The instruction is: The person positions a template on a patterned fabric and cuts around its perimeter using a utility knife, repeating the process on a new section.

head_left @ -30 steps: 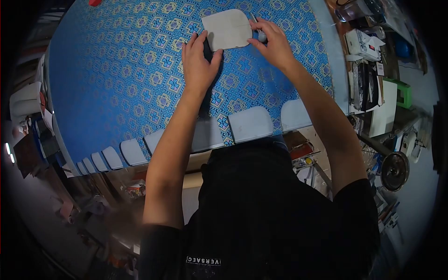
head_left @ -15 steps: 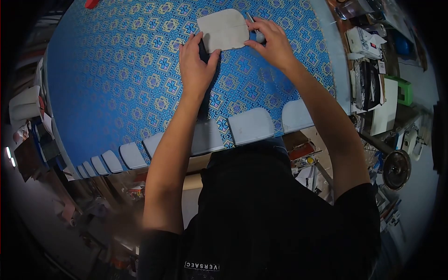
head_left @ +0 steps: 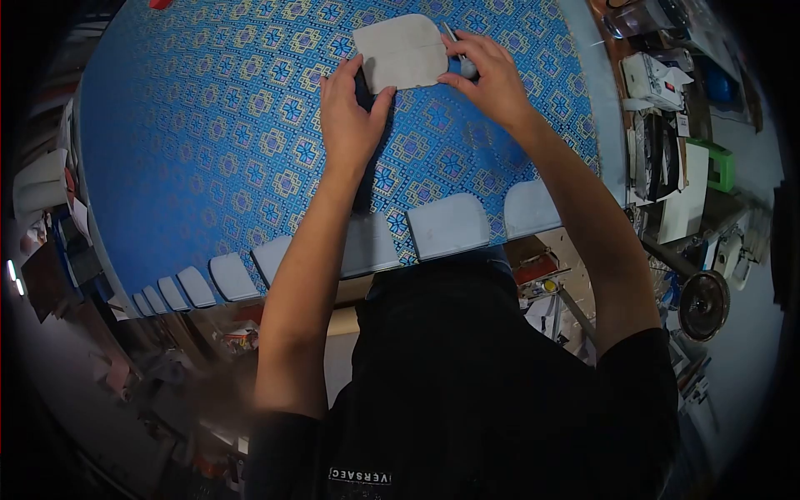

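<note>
A pale, round-cornered template (head_left: 402,52) lies flat on the blue patterned fabric (head_left: 275,108). My left hand (head_left: 350,107) rests at its lower left corner, thumb and fingers spread, with the fingertips on its edge. At the right edge of the template, my right hand (head_left: 486,77) is closed round a slim metallic tool (head_left: 451,33), whose lower part is partly hidden by the fingers. The thumb of that hand touches the template's lower right corner.
Cut-outs along the table's near edge show pale shapes (head_left: 448,227) between strips of fabric. At the right stand a tissue box (head_left: 654,81), a green plastic object (head_left: 718,167) and a round metal dish (head_left: 704,305). A red object (head_left: 160,3) lies far left.
Both hands and the template hold nearly the same place. The view has shifted very slightly.
</note>
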`<move>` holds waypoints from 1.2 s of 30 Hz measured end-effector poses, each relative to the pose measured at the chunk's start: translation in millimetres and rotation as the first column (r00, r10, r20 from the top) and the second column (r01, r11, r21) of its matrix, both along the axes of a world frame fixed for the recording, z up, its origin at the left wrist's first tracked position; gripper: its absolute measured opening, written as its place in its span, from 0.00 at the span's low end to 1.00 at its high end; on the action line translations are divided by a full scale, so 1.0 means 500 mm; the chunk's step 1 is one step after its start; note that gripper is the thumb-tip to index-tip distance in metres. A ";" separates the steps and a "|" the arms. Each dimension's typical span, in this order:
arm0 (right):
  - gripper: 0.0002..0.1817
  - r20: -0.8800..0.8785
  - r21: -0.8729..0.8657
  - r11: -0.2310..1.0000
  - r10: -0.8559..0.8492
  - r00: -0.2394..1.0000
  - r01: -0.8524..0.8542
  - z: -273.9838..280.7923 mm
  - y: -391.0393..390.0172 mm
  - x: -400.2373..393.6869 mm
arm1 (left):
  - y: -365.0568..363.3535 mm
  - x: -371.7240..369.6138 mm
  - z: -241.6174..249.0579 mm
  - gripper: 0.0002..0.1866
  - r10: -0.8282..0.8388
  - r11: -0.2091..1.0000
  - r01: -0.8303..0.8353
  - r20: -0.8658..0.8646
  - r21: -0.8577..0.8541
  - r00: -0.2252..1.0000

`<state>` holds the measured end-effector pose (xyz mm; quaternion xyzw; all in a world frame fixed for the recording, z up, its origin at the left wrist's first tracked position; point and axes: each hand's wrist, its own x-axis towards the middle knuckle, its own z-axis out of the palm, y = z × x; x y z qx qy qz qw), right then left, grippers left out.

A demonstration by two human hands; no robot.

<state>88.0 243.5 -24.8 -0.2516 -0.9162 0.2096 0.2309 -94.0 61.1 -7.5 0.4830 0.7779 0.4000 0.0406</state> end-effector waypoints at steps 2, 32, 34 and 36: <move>0.26 -0.015 0.009 1.000 0.005 1.000 -0.005 0.001 0.000 0.000 | 0.000 0.000 -0.001 0.35 -0.001 1.000 0.001 0.003 0.007 1.000; 0.25 0.004 -0.098 0.995 0.020 1.000 -0.020 0.022 -0.006 0.003 | 0.004 0.000 0.026 0.34 0.024 0.996 -0.020 0.045 -0.085 0.999; 0.24 0.013 -0.108 0.994 0.023 1.000 -0.022 0.030 -0.005 0.002 | 0.004 0.001 0.033 0.34 0.026 0.991 -0.016 0.077 -0.131 0.997; 0.23 0.041 -0.143 0.990 0.023 0.999 -0.017 0.042 -0.008 0.000 | 0.004 -0.001 0.037 0.34 0.020 0.991 -0.009 0.086 -0.133 0.996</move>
